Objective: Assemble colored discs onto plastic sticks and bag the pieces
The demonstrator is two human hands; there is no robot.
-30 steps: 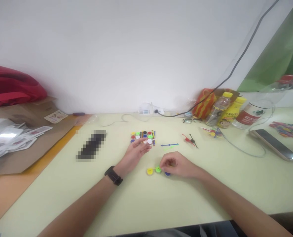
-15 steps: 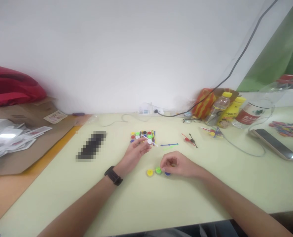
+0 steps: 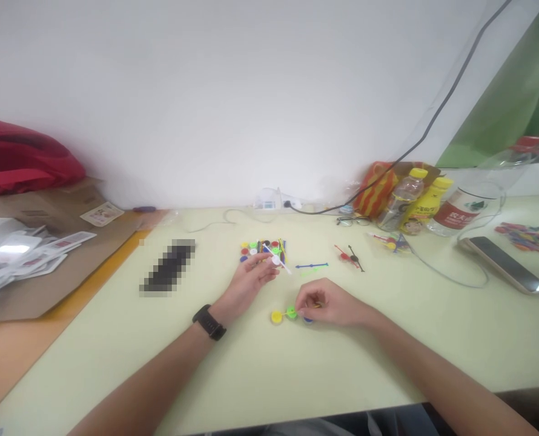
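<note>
My left hand (image 3: 254,274), wearing a black watch, pinches a white spinner (image 3: 275,260), a small round base with a long arrow across it. It hovers in front of a cluster of coloured discs. My right hand (image 3: 328,303) is closed low over the table, thumb and forefinger together on what looks like a thin yellow arrow (image 3: 286,313). The arrow's tip shows to the left of the fingers, across a green disc (image 3: 291,312). To the left lies a yellow disc (image 3: 276,317). A blue disc (image 3: 308,320) is partly hidden under my right hand.
Behind my left hand are coloured discs (image 3: 244,252) and arrows. A blue arrow (image 3: 312,266) and red and black spinners (image 3: 353,258) lie further right. Bottles (image 3: 421,209), a phone (image 3: 503,263) and a cable stand or lie at right; cardboard (image 3: 69,266) at left.
The white arrow in my left hand has turned, its right end swinging down toward me. My right hand stays almost where it was.
</note>
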